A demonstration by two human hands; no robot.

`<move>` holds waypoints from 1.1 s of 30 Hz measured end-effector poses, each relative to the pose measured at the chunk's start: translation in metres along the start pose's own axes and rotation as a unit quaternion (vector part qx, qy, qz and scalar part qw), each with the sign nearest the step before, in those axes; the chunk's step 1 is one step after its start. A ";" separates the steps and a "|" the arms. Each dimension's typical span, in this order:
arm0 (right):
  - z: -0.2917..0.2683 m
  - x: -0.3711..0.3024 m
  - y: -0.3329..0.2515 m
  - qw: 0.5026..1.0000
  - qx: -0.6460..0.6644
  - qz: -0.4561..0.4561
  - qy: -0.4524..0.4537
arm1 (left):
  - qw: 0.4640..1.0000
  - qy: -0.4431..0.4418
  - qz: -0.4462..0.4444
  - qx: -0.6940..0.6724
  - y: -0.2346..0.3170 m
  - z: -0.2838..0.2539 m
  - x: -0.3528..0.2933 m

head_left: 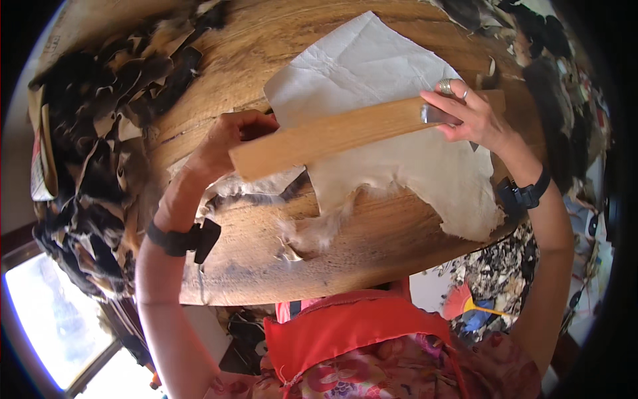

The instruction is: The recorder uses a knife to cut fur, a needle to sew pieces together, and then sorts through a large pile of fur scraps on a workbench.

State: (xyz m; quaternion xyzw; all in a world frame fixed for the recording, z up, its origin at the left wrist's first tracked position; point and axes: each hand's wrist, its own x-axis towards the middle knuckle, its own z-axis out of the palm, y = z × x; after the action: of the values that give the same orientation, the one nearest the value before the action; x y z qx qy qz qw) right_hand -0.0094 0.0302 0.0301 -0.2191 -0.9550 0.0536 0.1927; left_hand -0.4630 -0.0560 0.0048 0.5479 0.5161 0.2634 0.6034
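Observation:
A flat wooden slat (332,137) lies slantwise across a pale animal hide (425,176), whose lower edge is ragged and furry. Beyond the slat spreads a creased whitish sheet (359,70); whether it is part of the same hide I cannot tell. My left hand (232,136) is curled round the slat's left end, its fingertips partly hidden. With my right hand (475,116), near the slat's other end, I pinch a short, shiny metal blade (435,115) between thumb and fingers. Metal rings sit on that hand's fingers.
The wooden table (232,269) has a curved near edge. Dark fur scraps (100,146) pile up at its left, with more fur (555,120) along the right. Another hide piece (256,183) lies under the slat's left end. A red-and-yellow hand brush (462,302) rests among scraps below.

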 end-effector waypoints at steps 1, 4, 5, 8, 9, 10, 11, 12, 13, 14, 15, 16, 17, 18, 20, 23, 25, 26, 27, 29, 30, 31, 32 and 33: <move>-0.003 -0.001 -0.003 1.000 -0.005 0.002 -0.019 | 1.000 0.005 0.009 0.027 -0.002 -0.005 0.001; -0.013 0.004 -0.015 0.994 -0.075 -0.007 -0.076 | 0.995 -0.033 -0.055 0.081 0.002 -0.015 0.008; -0.015 0.007 -0.019 0.993 -0.079 0.008 -0.083 | 0.990 -0.040 -0.072 0.113 0.007 -0.018 0.011; -0.008 0.021 -0.030 0.990 -0.060 0.068 -0.106 | 0.968 -0.061 -0.055 0.238 0.026 -0.025 0.024; -0.003 0.027 -0.031 0.988 -0.031 0.096 -0.117 | 0.956 -0.070 -0.038 0.282 0.032 -0.024 0.027; 0.002 0.032 -0.032 0.986 0.000 0.116 -0.119 | 0.938 -0.015 0.040 0.343 0.038 -0.020 0.028; 0.007 0.035 -0.032 0.980 0.010 0.146 -0.134 | 0.910 0.043 0.115 0.396 0.043 -0.015 0.024; 0.012 0.039 -0.032 0.976 0.022 0.165 -0.140 | 0.876 0.099 0.162 0.443 0.048 -0.010 0.019; 0.016 0.042 -0.031 0.972 0.035 0.184 -0.144 | 0.844 0.079 0.248 0.470 0.054 -0.005 0.015; 0.019 0.044 -0.030 0.971 0.043 0.187 -0.141 | 0.813 0.054 0.304 0.494 0.058 0.002 0.011; 0.022 0.046 -0.028 0.971 0.052 0.189 -0.137 | 0.777 0.038 0.368 0.509 0.059 0.011 0.005; 0.023 0.047 -0.027 0.970 0.061 0.194 -0.131 | 0.767 -0.021 0.354 0.534 0.058 0.023 0.001; 0.025 0.048 -0.027 0.973 0.061 0.183 -0.123 | 0.752 -0.069 0.352 0.553 0.056 0.034 -0.001; 0.026 0.048 -0.026 0.976 0.056 0.177 -0.116 | 0.729 -0.106 0.381 0.558 0.054 0.043 0.000; 0.026 0.048 -0.029 0.974 0.039 0.191 -0.113 | 0.706 -0.129 0.369 0.590 0.048 0.052 0.005; 0.024 0.049 -0.046 0.965 0.039 0.246 -0.078 | 0.680 -0.126 0.382 0.613 0.039 0.056 0.014; 0.020 0.051 -0.068 0.955 0.070 0.289 -0.012 | 0.687 -0.160 0.352 0.616 0.034 0.051 0.020; 0.016 0.053 -0.080 0.951 0.065 0.301 0.039 | 0.680 -0.147 0.385 0.606 0.033 0.048 0.022; 0.011 0.054 -0.095 0.941 0.061 0.322 0.080 | 0.670 -0.153 0.383 0.617 0.032 0.045 0.026; 0.006 0.056 -0.131 0.922 0.052 0.351 0.154 | 0.650 -0.157 0.378 0.640 0.031 0.038 0.029; 0.002 0.056 -0.149 0.914 0.044 0.357 0.188 | 0.641 -0.152 0.378 0.651 0.032 0.035 0.030; 0.000 0.058 -0.165 0.910 0.035 0.340 0.233 | 0.622 -0.123 0.404 0.659 0.034 0.033 0.030; 0.001 0.063 -0.178 0.909 -0.005 0.340 0.241 | 0.653 -0.149 0.391 0.631 0.038 0.030 0.031; 0.003 0.066 -0.190 0.910 -0.044 0.320 0.259 | 0.675 -0.155 0.403 0.599 0.043 0.029 0.030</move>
State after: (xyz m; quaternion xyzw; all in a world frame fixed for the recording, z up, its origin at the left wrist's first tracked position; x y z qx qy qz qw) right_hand -0.1411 -0.1116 0.0856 -0.5276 -0.7514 0.0117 0.3961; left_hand -0.4157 -0.0296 0.0304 0.9797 0.1918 0.0266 0.0527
